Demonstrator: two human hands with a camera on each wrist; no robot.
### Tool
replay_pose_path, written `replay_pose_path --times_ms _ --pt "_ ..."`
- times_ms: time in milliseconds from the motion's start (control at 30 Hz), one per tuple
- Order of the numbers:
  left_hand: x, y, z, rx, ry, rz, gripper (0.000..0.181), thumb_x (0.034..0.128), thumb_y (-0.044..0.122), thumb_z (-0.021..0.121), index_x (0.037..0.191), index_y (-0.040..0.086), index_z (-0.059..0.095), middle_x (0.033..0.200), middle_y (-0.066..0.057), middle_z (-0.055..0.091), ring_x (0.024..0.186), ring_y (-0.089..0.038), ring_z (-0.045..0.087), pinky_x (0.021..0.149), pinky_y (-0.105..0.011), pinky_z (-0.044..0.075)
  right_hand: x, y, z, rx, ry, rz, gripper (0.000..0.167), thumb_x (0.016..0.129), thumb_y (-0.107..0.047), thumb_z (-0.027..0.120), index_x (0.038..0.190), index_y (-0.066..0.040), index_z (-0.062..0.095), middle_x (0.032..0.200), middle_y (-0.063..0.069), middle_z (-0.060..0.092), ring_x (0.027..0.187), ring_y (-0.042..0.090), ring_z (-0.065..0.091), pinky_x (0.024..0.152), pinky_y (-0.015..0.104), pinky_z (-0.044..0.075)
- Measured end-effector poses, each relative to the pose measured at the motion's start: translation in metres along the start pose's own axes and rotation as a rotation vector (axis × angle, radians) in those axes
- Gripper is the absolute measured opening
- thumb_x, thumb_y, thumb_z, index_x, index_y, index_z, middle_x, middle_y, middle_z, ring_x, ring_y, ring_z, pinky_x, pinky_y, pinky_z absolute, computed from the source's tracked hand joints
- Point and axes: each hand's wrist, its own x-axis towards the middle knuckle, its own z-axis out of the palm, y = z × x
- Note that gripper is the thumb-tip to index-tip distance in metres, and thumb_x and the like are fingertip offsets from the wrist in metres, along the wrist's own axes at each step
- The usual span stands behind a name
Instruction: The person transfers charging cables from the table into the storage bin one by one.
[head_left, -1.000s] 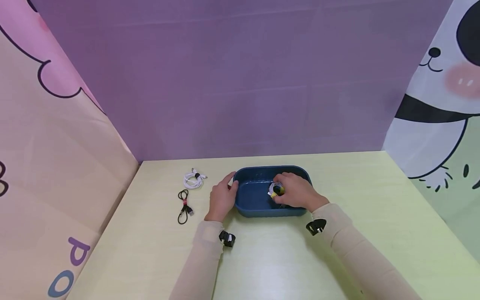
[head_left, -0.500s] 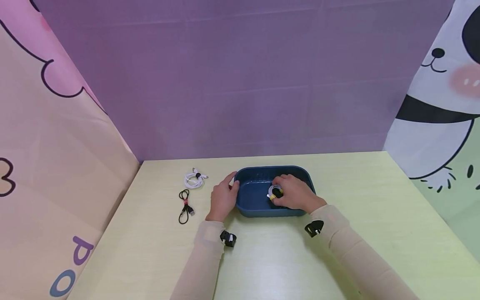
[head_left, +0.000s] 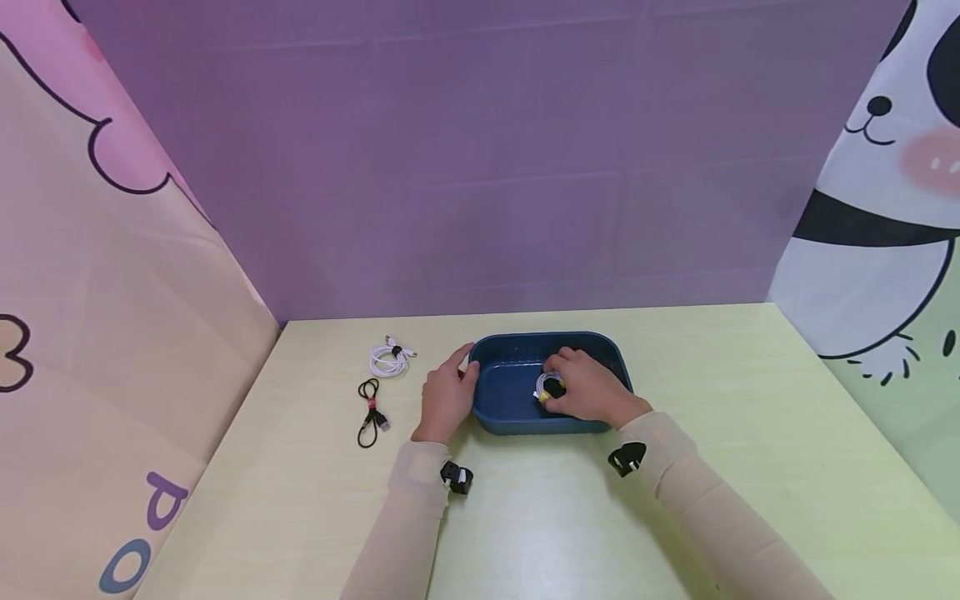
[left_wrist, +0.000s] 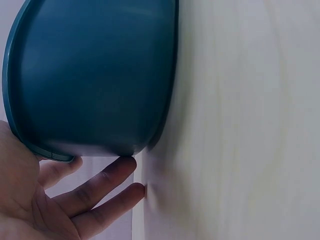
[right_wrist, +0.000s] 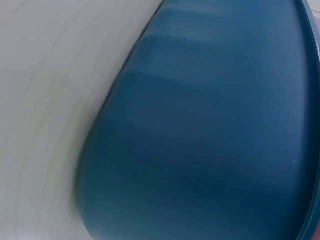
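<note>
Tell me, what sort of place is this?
Probably an indoor corner set up for filming work at a table, though I can't be sure. The pale tabletop is backed by a purple sheet, a cartoon-printed panel stands alongside, and the person wears a small black device at each wrist.

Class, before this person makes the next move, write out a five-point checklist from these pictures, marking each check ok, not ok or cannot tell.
1. Blue rounded-rectangular plastic bin sits flat on the pale wood-grain tabletop: ok.
2. Left hand touches the bin's left end: ok.
3. Right hand is free for another item: not ok; its fingers hold a pale coiled cable with yellow parts inside the bin.
4. That coil rests on the bin floor: cannot tell; the hand partly hides it.
5. White coiled cable and black looped cable are bundled: ok; both are tied, lying left of the bin.
</note>
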Motion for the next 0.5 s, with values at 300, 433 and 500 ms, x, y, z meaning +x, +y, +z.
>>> replay_pose_path --times_ms 300,433,500 --pt "-0.0008 -0.0009 -0.0015 -0.005 0.006 0.007 0.042 0.1057 0.029 0.054 0.147 0.021 0.058 0.087 -0.01 0.074 0.072 -0.023 0.064 0.062 -0.031 0.04 0.0 0.0 0.0006 0.012 -0.046 -0.015 0.036 0.09 -0.023 0.075 0.122 -0.007 0.069 0.117 0.008 0.065 0.107 0.026 0.056 0.099 0.045 0.052" --pt "-0.0009 -0.0002 -0.0024 -0.008 0.008 0.014 0.042 0.1056 0.028 0.054 0.146 0.02 0.058 0.085 -0.01 0.073 0.071 -0.023 0.063 0.061 -0.031 0.04 0.0006 0.0008 0.0004 0.012 -0.045 -0.013 0.036 0.091 -0.024 0.075 0.122 -0.006 0.069 0.118 0.009 0.065 0.109 0.026 0.057 0.1 0.045 0.051" --pt "-0.0005 0.0001 -0.0025 -0.006 0.009 0.017 0.042 0.1055 0.028 0.054 0.146 0.019 0.058 0.086 -0.01 0.073 0.072 -0.023 0.064 0.061 -0.032 0.041 0.0007 0.0015 0.0002 0.014 -0.04 -0.02 0.035 0.092 -0.024 0.073 0.122 -0.006 0.069 0.117 0.009 0.065 0.108 0.027 0.057 0.1 0.045 0.052"
